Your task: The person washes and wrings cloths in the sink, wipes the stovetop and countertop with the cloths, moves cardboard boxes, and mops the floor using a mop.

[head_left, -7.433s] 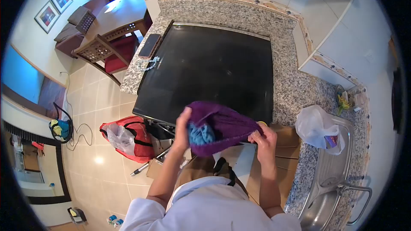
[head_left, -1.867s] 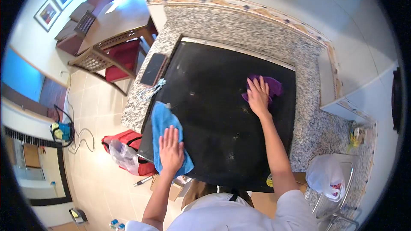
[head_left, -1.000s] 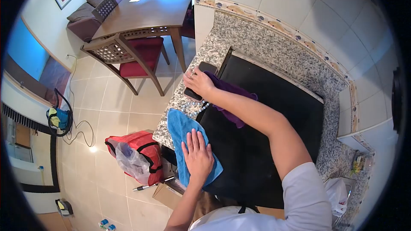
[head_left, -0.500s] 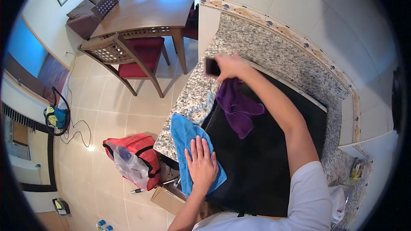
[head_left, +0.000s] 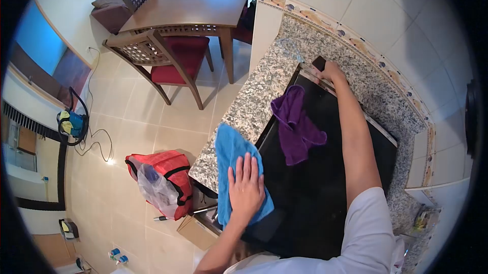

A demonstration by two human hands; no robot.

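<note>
right hand: closed round the near end of the phone, fingers partly hidden
phone: dark, far end sticking out of the grip, at the panel's far left corner; can't tell if it touches the counter
left hand: open, palm down, fingers straight and slightly apart, pressed on the blue cloth, gripping nothing
blue cloth: spread over the panel's left edge and onto the counter
purple cloth: crumpled on the panel, between the hands, touched by neither
panel: black, smooth, metal strip along the far edge
counter: speckled granite, around the panel's left, far and right sides
beads: pale, blurred, on the counter near the phone
wall: pale tiles, patterned border low down
floor: beige tiles
bag: red, black straps, clear plastic in it, on the floor left of the counter
chair: wood, red seat, by the table
table: wood, white paper on top
sofa: purplish, beyond the table's left end
</note>
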